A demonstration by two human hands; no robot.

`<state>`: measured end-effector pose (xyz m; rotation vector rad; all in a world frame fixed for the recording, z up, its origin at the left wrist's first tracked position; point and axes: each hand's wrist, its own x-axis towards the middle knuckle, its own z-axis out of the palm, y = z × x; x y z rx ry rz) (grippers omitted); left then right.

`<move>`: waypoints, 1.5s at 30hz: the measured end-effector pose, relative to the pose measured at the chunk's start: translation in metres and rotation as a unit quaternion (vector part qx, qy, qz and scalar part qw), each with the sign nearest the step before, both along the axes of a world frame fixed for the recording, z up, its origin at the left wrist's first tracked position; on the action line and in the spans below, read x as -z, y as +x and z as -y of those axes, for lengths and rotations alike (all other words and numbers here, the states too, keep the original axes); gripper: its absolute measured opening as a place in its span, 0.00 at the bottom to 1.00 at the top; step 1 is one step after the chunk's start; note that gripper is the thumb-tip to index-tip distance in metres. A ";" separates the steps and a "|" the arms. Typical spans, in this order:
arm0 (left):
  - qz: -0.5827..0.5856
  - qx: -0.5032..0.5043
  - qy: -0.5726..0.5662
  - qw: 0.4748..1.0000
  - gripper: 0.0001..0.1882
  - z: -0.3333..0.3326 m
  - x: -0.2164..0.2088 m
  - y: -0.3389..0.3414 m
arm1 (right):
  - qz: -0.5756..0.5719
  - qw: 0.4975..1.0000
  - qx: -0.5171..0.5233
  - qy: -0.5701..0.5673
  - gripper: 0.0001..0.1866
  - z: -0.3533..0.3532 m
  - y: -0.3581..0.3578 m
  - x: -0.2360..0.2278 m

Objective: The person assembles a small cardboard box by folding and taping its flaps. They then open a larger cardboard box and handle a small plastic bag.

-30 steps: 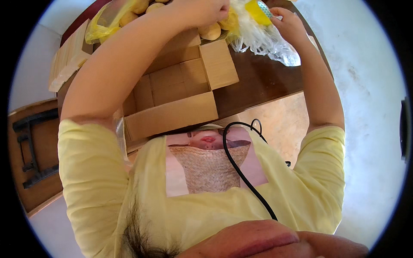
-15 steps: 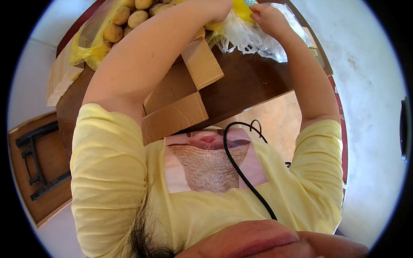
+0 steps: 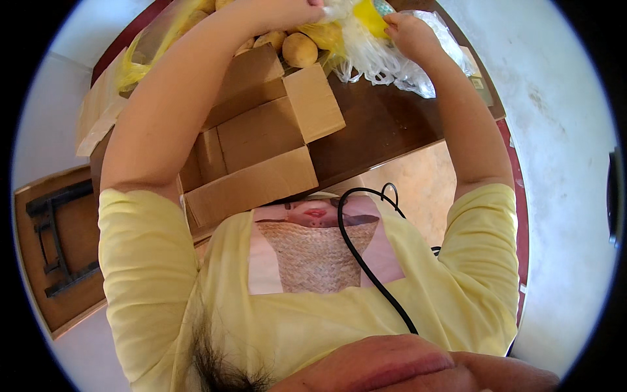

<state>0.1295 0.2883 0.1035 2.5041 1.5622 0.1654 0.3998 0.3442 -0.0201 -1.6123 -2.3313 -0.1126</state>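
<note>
My left hand [image 3: 297, 9] is at the top edge, partly cut off by the frame. Its fingers are closed at the edge of a white plastic bag [image 3: 362, 55], which stretches away to the right. My right hand [image 3: 413, 34] pinches a piece of yellow plastic bag [image 3: 371, 18] lying against the white one. Beneath my left forearm are several round, pale brown potatoes [image 3: 300, 50], partly inside a thin yellow bag [image 3: 132, 64]. An open cardboard box [image 3: 251, 173] lies below that forearm, its flaps spread and its visible inside bare.
Crumpled clear plastic [image 3: 418, 80] lies beside my right wrist on the dark brown table [image 3: 375, 121]. A black cable [image 3: 356, 245] hangs across my shirt. At the left is a brown board with a black folding leg frame [image 3: 55, 235]. A pale wall rises at the right.
My left hand has moved left, drawing white plastic out between the hands. The left forearm has shifted left and down, uncovering more of the box and some potatoes. My right hand is nearly still.
</note>
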 end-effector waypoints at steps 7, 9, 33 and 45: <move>0.175 -0.032 -0.090 0.980 0.06 0.068 0.012 -0.049 | -0.114 0.968 -0.139 0.173 0.20 0.043 -0.029 -0.015; 0.215 -0.028 -0.075 0.973 0.05 0.099 0.008 -0.053 | -0.195 0.951 -0.188 0.152 0.20 0.081 -0.057 -0.029; 0.426 -0.032 -0.050 0.903 0.18 0.252 0.040 -0.054 | -0.503 0.831 -0.117 -0.206 0.07 0.273 -0.114 -0.059; 0.569 -0.065 -0.196 0.796 0.09 0.250 0.053 -0.045 | -0.645 0.645 -0.252 -0.323 0.13 0.277 -0.119 -0.032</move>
